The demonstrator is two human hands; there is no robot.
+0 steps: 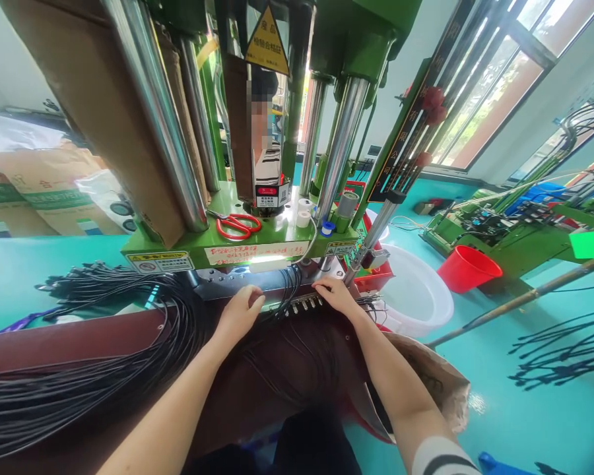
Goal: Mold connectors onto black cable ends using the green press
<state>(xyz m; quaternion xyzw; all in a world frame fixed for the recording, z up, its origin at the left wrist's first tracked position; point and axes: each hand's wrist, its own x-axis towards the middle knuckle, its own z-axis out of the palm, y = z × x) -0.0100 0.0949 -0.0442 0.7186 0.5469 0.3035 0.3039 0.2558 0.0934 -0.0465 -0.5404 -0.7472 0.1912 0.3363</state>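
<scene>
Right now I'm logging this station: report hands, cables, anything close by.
Left hand left of the plugs, grip unclear. Right hand at their right end, likewise. Cables between hands, plugs in a row. Scissors on the green ledge beyond.

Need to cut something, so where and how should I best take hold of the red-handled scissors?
Likely by the red loops, coming from the near right: the scissors lie on the green machine bed, loops toward the right, blades pointing left, away from that approach.
</scene>
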